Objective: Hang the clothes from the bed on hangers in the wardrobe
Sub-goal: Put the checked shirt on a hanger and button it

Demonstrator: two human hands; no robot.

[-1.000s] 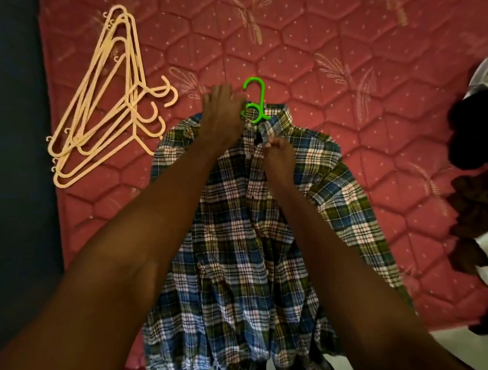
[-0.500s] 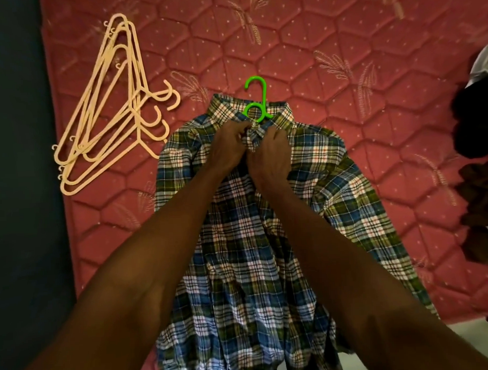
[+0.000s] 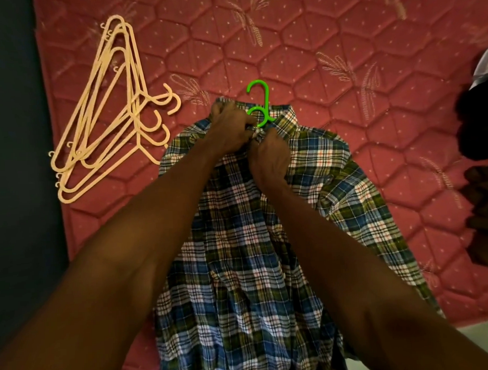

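Note:
A blue, green and white plaid shirt (image 3: 328, 182) lies flat on the pink quilted bed (image 3: 315, 44), its hem hanging over the near edge. A green hanger (image 3: 259, 101) is inside it; only its hook shows above the collar. My left hand (image 3: 229, 127) and my right hand (image 3: 269, 153) meet just below the hook, and both pinch the shirt's front at the collar, around a small button. The hanger's shoulders are hidden under the fabric.
Several cream plastic hangers (image 3: 105, 120) lie piled on the bed's left side. Dark and white clothes (image 3: 479, 138) are heaped at the right edge. A dark floor strip (image 3: 12, 165) runs along the left.
My left hand came down off the green hook to the collar. Both hands now meet at the shirt's top button, a little higher than half a second ago.

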